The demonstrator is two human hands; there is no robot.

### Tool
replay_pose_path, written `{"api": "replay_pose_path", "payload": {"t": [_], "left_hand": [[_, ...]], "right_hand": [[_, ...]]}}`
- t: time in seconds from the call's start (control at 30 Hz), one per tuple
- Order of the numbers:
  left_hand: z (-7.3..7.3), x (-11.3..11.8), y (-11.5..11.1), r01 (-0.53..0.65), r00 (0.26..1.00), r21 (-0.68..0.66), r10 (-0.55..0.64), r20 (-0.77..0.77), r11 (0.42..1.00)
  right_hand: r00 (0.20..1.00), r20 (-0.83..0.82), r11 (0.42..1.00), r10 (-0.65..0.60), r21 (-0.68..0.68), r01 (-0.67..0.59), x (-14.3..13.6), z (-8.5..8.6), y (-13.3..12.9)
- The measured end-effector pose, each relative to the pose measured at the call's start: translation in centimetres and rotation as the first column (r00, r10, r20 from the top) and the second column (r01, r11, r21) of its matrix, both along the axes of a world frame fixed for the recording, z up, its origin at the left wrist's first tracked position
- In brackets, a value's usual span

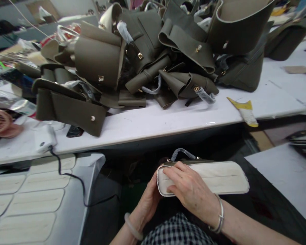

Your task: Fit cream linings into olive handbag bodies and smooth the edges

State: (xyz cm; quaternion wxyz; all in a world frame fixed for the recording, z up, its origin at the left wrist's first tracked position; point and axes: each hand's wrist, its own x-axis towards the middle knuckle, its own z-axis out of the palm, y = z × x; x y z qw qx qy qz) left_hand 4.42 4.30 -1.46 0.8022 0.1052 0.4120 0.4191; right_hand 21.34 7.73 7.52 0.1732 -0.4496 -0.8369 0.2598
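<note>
A bag (226, 177) lies over my lap with its pale, rounded-end panel facing up. Its plastic-wrapped handle (183, 151) and small gold fittings show along the far edge. My left hand (150, 194) grips the bag's left end from the side, its fingers partly hidden behind it. My right hand (187, 185) rests on top of the pale panel near the same end, fingers bent and pressing on the surface.
Olive-brown bags (99, 58) are heaped on the white table (153, 124) ahead. At the left are a pink fan (1, 122), a white device (46, 139) with a black cable, and rows of pale panels (35, 204). A yellow-edged scrap (244, 110) lies right.
</note>
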Motion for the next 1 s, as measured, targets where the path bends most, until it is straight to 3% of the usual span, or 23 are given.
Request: {"api": "replay_pose_path", "payload": {"t": [0.57, 1.0], "left_hand": [[0.9, 0.0, 0.5, 0.019, 0.999, 0.138, -0.014, -0.038, 0.990], [1.2, -0.1, 0.6, 0.037, 0.999, 0.140, -0.031, -0.043, 0.989]], "right_hand": [[0.997, -0.043, 0.998, -0.060, 0.002, 0.060, -0.1, -0.7, -0.4], [0.996, -0.053, 0.997, -0.071, 0.014, 0.072, -0.1, -0.9, -0.8]]}}
